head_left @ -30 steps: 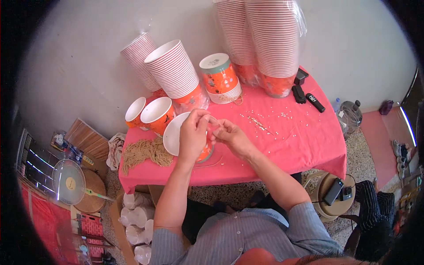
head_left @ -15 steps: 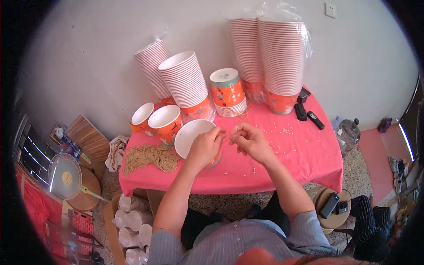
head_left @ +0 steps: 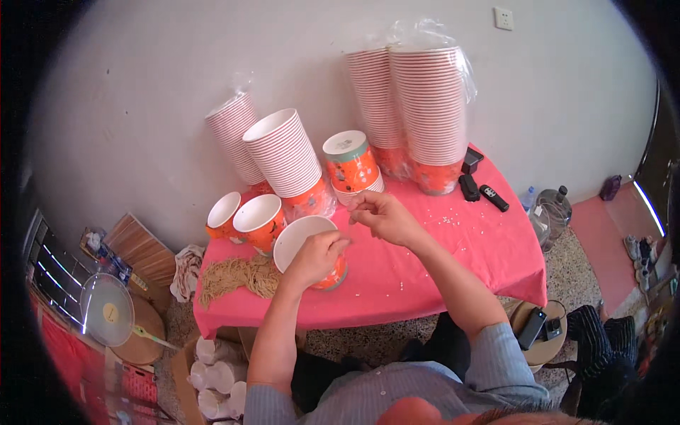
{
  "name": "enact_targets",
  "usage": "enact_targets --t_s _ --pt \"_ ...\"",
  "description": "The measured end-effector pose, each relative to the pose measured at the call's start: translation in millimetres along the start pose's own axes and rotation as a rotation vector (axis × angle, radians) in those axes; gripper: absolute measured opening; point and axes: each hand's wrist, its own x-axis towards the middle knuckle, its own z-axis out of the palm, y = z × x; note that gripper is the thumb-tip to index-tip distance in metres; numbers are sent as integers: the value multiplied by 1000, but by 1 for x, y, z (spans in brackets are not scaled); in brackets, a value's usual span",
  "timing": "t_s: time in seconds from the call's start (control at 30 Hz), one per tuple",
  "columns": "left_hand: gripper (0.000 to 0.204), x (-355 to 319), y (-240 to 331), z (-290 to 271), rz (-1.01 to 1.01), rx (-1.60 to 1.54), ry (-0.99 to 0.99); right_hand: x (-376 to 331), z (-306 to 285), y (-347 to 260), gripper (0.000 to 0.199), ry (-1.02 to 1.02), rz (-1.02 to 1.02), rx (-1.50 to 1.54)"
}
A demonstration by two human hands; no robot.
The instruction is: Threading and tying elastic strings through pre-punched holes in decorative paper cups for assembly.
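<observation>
I am watching from far away | left hand and right hand are pinching, I cannot tell on what | big cup is standing on the desk near the left hand, showing its white inside | brown box is holding white things

Cup smooth paper; cord bundle rough; tablecloth matt; wrapping glossy, seemingly plastic.
</observation>
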Motion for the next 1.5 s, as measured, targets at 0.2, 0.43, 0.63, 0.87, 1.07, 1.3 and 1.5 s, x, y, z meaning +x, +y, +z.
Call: enact_targets --t_s 0.2,0.43,0.63,0.87,1.07,1.3,1.5 --pt "25 -1 6 -2 -7 -156 -24 19 -2 20 13 78 -79 -108" --pt "29 7 -9 -5 -102 -233 2 -10 -4 49 17 418 -302 -602" --pt "30 9 -13 -5 -119 -234 10 -42 33 33 30 133 -142 -312" --pt "30 10 -9 -3 -148 -285 -2 -33 36 74 29 74 -39 -185" --pt "32 6 -9 -7 -178 -257 27 -41 23 68 18 121 75 -13" --pt "30 11 -11 -5 -148 -276 39 -29 14 76 17 168 37 60" --pt "24 10 -16 -6 -107 -230 21 -16 -7 74 22 272 21 -3"
